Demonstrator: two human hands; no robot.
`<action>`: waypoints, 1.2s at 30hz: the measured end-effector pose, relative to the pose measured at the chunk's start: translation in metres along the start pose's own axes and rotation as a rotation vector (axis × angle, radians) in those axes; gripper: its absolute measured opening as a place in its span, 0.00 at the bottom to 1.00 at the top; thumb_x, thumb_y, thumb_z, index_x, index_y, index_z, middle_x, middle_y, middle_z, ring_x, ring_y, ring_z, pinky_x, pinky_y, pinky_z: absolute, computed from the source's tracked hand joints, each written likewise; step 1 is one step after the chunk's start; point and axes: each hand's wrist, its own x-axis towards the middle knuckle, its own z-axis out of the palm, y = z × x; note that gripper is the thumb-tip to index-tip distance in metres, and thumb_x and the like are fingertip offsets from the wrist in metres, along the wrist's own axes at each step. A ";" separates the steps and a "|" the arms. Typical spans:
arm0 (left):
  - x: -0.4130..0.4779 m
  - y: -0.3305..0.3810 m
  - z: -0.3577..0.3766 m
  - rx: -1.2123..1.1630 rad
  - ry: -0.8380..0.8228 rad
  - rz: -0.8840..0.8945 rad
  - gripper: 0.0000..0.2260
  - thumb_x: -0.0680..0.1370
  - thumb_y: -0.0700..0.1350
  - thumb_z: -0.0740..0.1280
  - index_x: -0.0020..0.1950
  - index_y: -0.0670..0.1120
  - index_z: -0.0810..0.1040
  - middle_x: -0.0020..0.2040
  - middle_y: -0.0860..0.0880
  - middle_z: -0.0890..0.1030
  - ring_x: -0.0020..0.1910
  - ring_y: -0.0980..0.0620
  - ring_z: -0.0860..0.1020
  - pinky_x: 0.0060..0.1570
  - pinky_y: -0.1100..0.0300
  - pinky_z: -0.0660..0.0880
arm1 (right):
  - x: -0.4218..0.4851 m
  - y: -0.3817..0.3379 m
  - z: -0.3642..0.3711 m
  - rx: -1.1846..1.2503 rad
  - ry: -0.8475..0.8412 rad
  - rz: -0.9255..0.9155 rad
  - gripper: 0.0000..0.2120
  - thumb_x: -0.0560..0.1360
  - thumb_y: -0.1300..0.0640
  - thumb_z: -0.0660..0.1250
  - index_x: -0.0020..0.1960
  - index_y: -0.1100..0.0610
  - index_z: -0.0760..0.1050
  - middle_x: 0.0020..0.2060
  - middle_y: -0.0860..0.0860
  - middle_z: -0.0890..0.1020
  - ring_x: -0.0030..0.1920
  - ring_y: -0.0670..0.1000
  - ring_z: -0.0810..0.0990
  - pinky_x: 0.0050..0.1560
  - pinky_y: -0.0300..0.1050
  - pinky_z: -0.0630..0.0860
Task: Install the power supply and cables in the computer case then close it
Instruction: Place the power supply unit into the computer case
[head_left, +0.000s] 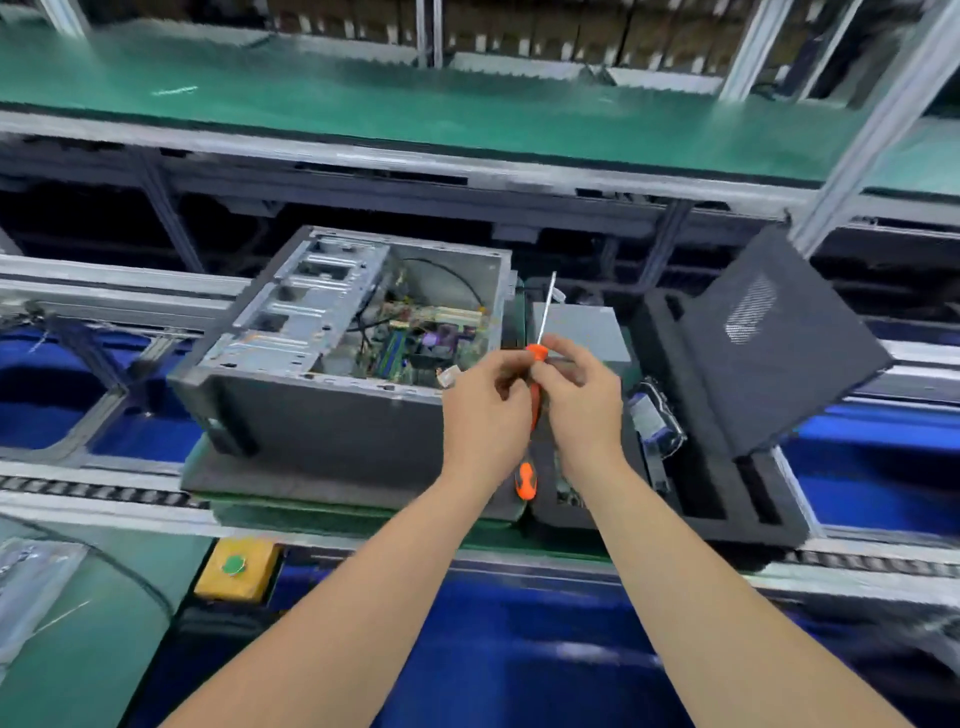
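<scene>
A: Where is everything?

B: The computer case (343, 338) lies on its side on a dark foam pad (291, 483), open face up, with the green circuit board (415, 343) showing at the bottom. A plain grey box just to its right, which I take for the power supply (587, 322), sits outside the case, so it is not fitted yet. The black side panel (779, 343) leans further right in a black foam tray (727, 499).

A: And the hands?

B: Both are on the screwdriver (536, 354), held up in front of the case with the thin steel shaft pointing up and away. The left hand (483, 410) curls round the orange handle; the right hand (582, 400) pinches it near the collar (the grip between them is hidden, so I cannot tell whether they are fixing a bit or only turning the tool).

A: How should this step go?

B: Settle the tool in one hand first, I'd say, and free the other to lift the box. The case is bare sheet metal, folded and punched, with edges likely sharp, so the box should go in level, clear of the loose black cable (464, 279) and the board. The foam looks soft and should keep the case from sliding
</scene>
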 end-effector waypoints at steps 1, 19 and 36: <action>-0.005 -0.007 0.007 0.052 -0.017 0.006 0.16 0.76 0.38 0.65 0.56 0.55 0.85 0.46 0.60 0.85 0.48 0.64 0.82 0.51 0.64 0.77 | 0.003 0.010 -0.005 -0.024 -0.004 0.034 0.14 0.76 0.61 0.71 0.59 0.48 0.84 0.47 0.52 0.87 0.51 0.54 0.86 0.60 0.60 0.81; -0.035 -0.104 0.043 0.369 -0.080 -0.113 0.18 0.79 0.33 0.65 0.63 0.51 0.83 0.46 0.58 0.83 0.41 0.63 0.78 0.44 0.80 0.69 | 0.015 0.108 0.006 -0.382 -0.326 0.194 0.20 0.79 0.68 0.63 0.65 0.53 0.83 0.54 0.51 0.85 0.53 0.49 0.80 0.40 0.30 0.72; -0.014 -0.107 0.051 0.304 -0.201 -0.123 0.21 0.76 0.34 0.54 0.58 0.57 0.75 0.48 0.53 0.79 0.44 0.51 0.78 0.42 0.66 0.77 | 0.032 0.125 0.007 -0.646 -0.166 0.312 0.14 0.74 0.52 0.74 0.37 0.58 0.75 0.34 0.55 0.79 0.37 0.58 0.78 0.30 0.45 0.69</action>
